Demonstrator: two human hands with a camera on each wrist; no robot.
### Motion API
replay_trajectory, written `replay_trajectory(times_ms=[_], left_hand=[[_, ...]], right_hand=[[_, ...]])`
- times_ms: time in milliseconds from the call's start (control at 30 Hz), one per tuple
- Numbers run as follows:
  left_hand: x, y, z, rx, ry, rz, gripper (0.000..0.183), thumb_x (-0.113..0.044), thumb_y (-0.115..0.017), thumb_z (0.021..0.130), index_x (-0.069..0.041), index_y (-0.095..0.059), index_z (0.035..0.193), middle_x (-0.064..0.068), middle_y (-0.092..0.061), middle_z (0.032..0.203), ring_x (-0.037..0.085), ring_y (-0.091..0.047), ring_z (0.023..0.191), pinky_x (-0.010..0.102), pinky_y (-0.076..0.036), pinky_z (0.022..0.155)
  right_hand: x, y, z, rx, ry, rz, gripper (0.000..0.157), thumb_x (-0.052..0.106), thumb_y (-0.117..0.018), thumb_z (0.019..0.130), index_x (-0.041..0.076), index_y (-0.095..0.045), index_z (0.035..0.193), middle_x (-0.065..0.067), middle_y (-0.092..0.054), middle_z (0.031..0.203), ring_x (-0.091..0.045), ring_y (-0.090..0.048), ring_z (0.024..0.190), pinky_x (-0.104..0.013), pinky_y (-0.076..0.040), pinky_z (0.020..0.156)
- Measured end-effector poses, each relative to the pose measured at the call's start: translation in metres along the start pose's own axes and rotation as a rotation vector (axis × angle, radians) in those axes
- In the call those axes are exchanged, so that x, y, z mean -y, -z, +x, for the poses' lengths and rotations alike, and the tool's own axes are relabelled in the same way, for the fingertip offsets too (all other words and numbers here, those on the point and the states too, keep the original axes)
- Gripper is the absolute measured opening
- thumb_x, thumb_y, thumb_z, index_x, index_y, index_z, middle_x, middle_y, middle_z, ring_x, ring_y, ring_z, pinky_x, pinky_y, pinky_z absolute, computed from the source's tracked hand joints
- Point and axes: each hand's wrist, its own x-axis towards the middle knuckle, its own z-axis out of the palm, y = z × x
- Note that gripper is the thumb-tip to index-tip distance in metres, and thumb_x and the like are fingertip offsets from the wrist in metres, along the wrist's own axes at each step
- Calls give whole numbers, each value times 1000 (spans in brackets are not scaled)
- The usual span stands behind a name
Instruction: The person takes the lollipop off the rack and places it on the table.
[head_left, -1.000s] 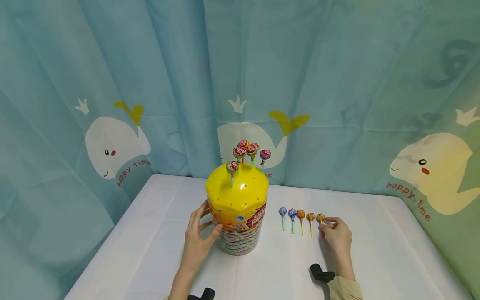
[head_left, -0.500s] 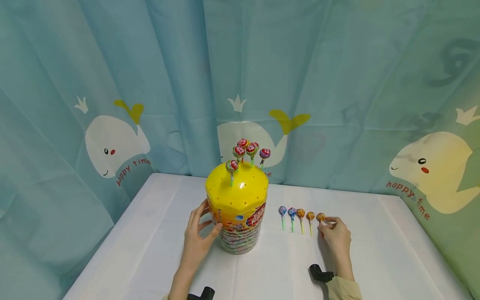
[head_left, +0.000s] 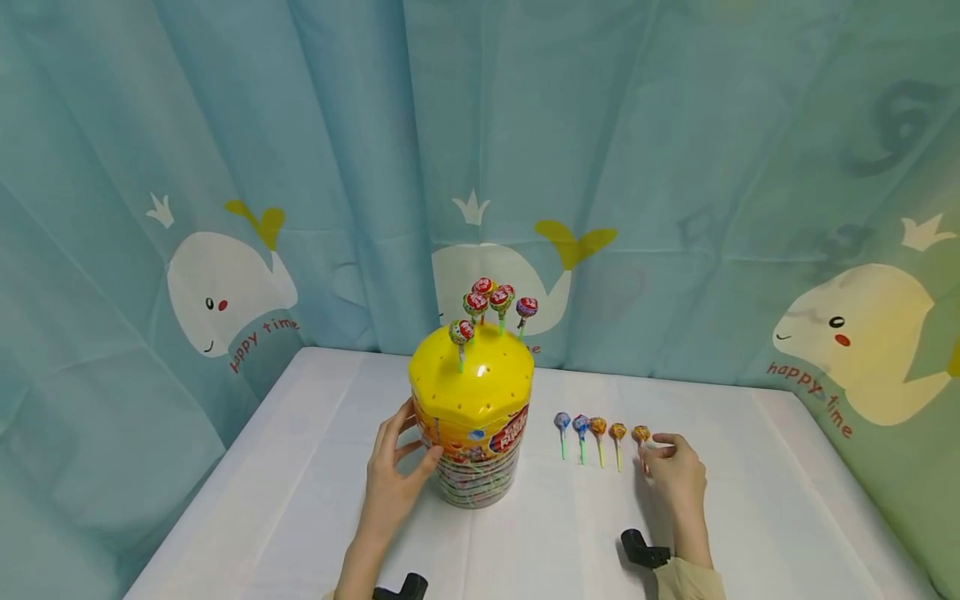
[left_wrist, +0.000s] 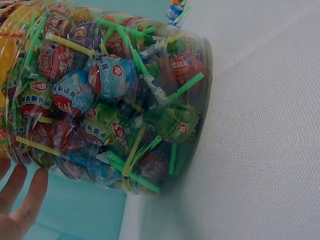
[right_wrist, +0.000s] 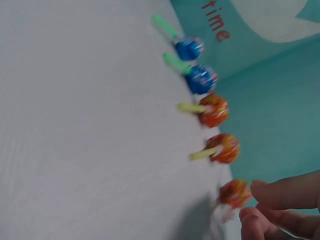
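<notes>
A clear tub of lollipops (head_left: 476, 479) with a yellow dome lid (head_left: 491, 379) stands on the white table. My left hand (head_left: 393, 483) holds its left side, thumb in front and fingers around the side; in the left wrist view some fingertips (left_wrist: 37, 185) show against the tub. Right of the tub lies a row of lollipops, two blue-wrapped and three orange. My right hand (head_left: 677, 479) is at the rightmost orange lollipop (right_wrist: 234, 193), index fingertip beside its head and thumb close to its stick. Several lollipops (head_left: 461, 333) stand upright in the lid's holes.
Left of that lollipop lie another orange lollipop (head_left: 617, 431) and a blue lollipop (head_left: 562, 421). A blue-green curtain (head_left: 360, 167) with whale prints hangs behind the table (head_left: 750, 500). Black camera mounts (head_left: 643, 550) sit at both wrists.
My right index finger has eased slightly away from the rightmost orange lollipop's head, leaving a small gap. The left hand keeps its place on the tub. The head view has shifted slightly.
</notes>
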Motion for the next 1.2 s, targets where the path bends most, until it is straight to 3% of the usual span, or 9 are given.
replay_trajectory(times_ms=[167,467,600,800,1000,1200], left_hand=[[-1,0,0,-1,31,-8,76,-8,-72,83,-22,-36,148,4,-49,136,0,-46,121,31,-57,88],[-1,0,0,0,11,-8,75,-7,-72,83,-18,-37,148,6,-49,136,19,-51,119,34,-57,87],[-1,0,0,3,11,-11,75,-8,-72,83,-18,-37,148,6,-49,136,15,-50,120,32,-57,87],[0,-1,-1,8,1,-20,75,-7,-71,84,-19,-36,148,7,-48,137,3,-46,122,32,-57,88],[-2,1,1,2,-3,-15,75,-4,-72,82,-16,-37,148,9,-49,137,16,-50,121,35,-57,88],[-4,1,1,-5,2,-18,78,0,-74,78,-12,-38,147,10,-49,136,24,-52,119,41,-57,86]], right_hand=[[16,8,-5,-28,46,17,32,15,-68,82,-2,-63,109,-20,-68,86,-20,-58,68,-25,-36,56],[61,13,-20,-64,157,110,26,14,-67,87,2,-66,111,-17,-68,89,-14,-55,70,-21,-41,50],[80,9,-31,-108,251,161,22,10,-68,87,3,-68,108,-13,-68,85,-13,-55,74,-17,-43,57],[116,6,-50,-112,376,275,21,5,-69,85,6,-69,106,-8,-68,82,0,-55,72,-15,-44,63],[150,6,-67,-67,515,418,22,4,-69,86,9,-70,108,-6,-69,86,-5,-57,78,-17,-49,68],[172,5,-79,-78,667,505,23,4,-68,87,8,-69,109,-6,-69,89,-9,-58,83,-20,-51,73]])
